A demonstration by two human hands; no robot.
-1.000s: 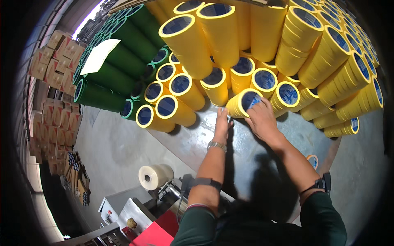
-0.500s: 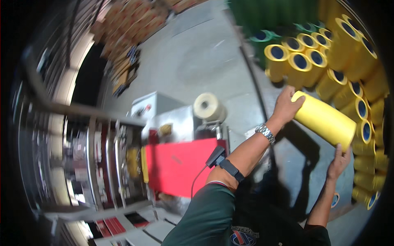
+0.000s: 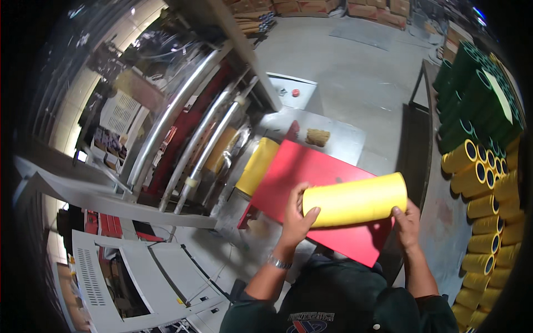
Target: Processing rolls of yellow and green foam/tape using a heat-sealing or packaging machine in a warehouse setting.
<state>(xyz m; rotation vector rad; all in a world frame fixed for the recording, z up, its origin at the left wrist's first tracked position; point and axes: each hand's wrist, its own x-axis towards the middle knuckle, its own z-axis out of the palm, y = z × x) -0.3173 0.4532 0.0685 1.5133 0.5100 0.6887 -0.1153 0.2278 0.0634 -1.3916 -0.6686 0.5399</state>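
- Grey floor (image 3: 361, 72) spreads beyond both hands; a machine (image 3: 183, 139) with metal bars stands to the left of the left hand.
- Below the hands, a red board (image 3: 286, 175) slants down from upper left to lower right.
- Over that board, between the two hands, is the yellow roll (image 3: 355, 201), lying on its side.
- Its long axis runs from the left hand across to the right one, the right end set slightly farther from the body; one end points at each hand.
- Left hand (image 3: 298, 216): closed about the left end, thumb on the near side.
- Right hand (image 3: 408, 223): gripping the right end, thumb on the near lower edge, its other fingers mostly hidden.
- Well to the right of the right hand, yellow rolls (image 3: 482, 242) stand close together, with green rolls (image 3: 469, 89) farther off.
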